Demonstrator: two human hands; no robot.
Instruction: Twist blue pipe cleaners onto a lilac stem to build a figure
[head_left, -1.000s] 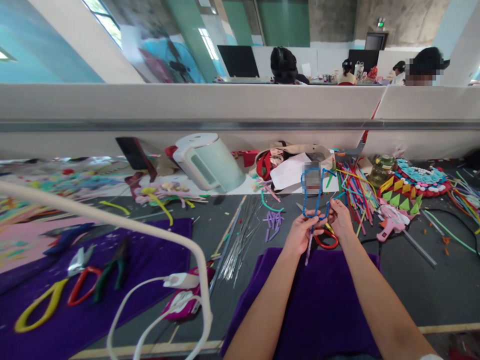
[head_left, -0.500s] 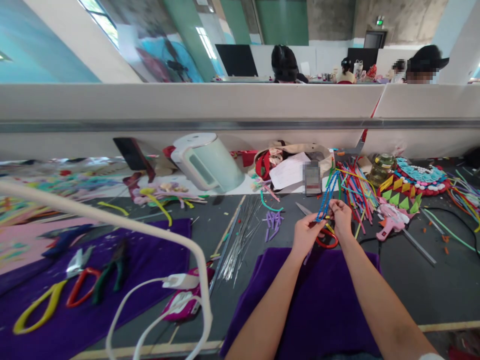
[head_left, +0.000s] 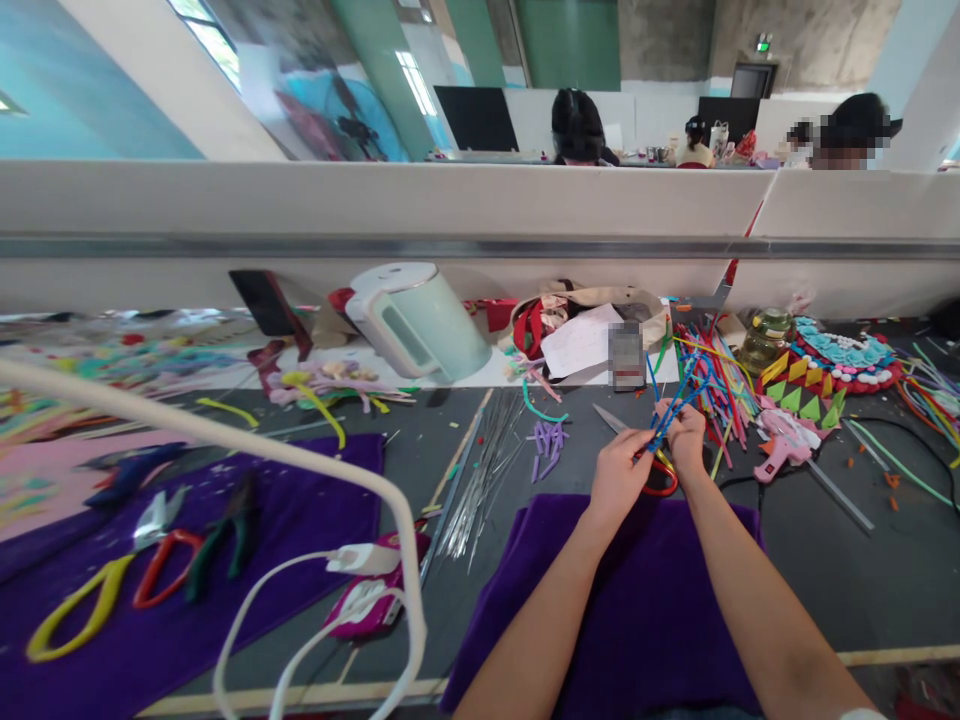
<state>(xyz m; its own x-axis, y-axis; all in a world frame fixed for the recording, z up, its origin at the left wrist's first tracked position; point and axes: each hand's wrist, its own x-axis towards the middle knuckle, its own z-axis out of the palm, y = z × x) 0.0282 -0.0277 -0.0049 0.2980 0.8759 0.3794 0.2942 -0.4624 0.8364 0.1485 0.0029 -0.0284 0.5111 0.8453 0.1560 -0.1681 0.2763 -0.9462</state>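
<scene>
Several blue pipe cleaners [head_left: 663, 424] are pinched between my two hands, their free ends fanning up and away from me. My left hand [head_left: 619, 464] grips them near their lower end. Close beside it, my right hand [head_left: 685, 436] has its fingers closed on the same strands, partly hidden behind them. Scissors with red-orange handles [head_left: 664, 488] lie on the table beneath the hands, partly covered. Just beyond is a loose heap of coloured pipe cleaners [head_left: 729, 392]. A folded purple cloth [head_left: 652, 610] lies under my forearms.
Left of my hands lie short purple pieces [head_left: 547, 448] and thin metal wires [head_left: 480, 490]. A pink glue gun [head_left: 784, 444] rests to the right. A kettle [head_left: 442, 330] stands at the back. Yellow-handled snips [head_left: 82, 615] lie left, and a white tube [head_left: 315, 465] crosses the foreground.
The blue pipe cleaners were held together in a narrow upright bunch; now they are spread, crossing and leaning right. My left hand has shifted slightly right, nearer my right hand.
</scene>
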